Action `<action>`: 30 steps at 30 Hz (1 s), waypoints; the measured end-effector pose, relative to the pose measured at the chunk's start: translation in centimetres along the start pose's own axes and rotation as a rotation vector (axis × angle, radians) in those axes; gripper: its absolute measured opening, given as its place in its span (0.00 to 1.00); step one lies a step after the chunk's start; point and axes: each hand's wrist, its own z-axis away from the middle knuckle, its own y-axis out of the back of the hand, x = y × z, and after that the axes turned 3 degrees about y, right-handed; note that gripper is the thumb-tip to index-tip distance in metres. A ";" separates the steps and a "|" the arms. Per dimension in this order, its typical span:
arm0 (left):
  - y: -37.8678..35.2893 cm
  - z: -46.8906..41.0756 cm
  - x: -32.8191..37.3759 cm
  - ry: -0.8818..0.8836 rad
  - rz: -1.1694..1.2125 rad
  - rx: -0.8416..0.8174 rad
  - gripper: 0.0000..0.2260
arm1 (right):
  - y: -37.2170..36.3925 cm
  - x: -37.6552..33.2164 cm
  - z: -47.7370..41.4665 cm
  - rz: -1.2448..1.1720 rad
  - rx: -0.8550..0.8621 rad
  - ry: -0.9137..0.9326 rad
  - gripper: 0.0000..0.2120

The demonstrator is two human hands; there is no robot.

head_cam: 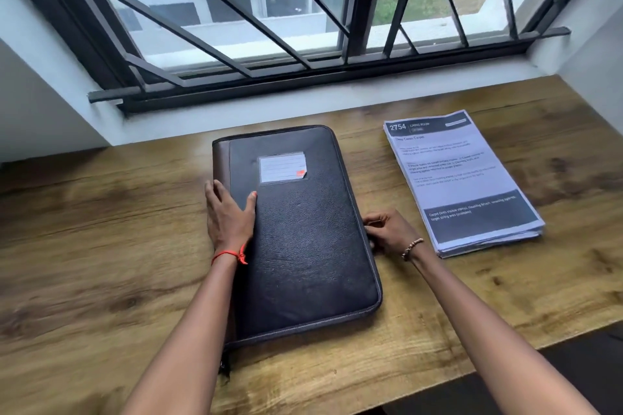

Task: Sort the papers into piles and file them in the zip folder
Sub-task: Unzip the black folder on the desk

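Observation:
A black leather zip folder (303, 232) with a brown spine and a white label pocket lies closed in the middle of the wooden table (101, 246). My left hand (227, 212) rests flat on the folder's left part near the spine, fingers straight. My right hand (387, 232) is at the folder's right edge, fingers curled and pinching at the zip line there; the zip puller itself is hidden. A stack of printed papers (462, 178) lies on the table to the right of the folder, apart from both hands.
A white window sill (303, 101) and a barred window (303, 10) run along the table's far side. White walls close in on the left and right. The table's front edge drops off at the lower right (505, 347).

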 end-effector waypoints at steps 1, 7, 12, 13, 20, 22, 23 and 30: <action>0.1 0.8 -0.3 -0.002 0.006 0.003 0.35 | -0.1 0.2 0.4 -0.014 0.000 -0.002 0.08; 0.9 5.0 -1.7 0.019 0.064 0.018 0.34 | -1.0 1.8 2.5 -0.110 0.047 0.005 0.08; 1.2 8.0 -3.1 0.015 0.140 0.018 0.33 | -2.2 4.0 4.6 -0.041 0.186 0.121 0.11; 1.3 8.5 -3.3 0.017 0.151 0.016 0.33 | -2.5 4.3 5.0 -0.050 0.222 0.121 0.12; 1.9 11.0 -4.3 -0.006 0.164 -0.003 0.32 | -3.9 6.1 7.7 -0.093 0.303 0.063 0.09; 2.1 11.0 -4.5 -0.025 0.169 -0.027 0.33 | -4.3 6.1 8.4 -0.111 0.333 0.053 0.10; 2.2 11.1 -4.6 -0.036 0.169 -0.042 0.33 | -4.6 6.1 8.8 -0.128 0.352 0.043 0.10; 2.8 12.7 -7.0 -0.186 0.110 -0.151 0.36 | -9.1 5.8 11.6 -0.203 0.657 -0.013 0.10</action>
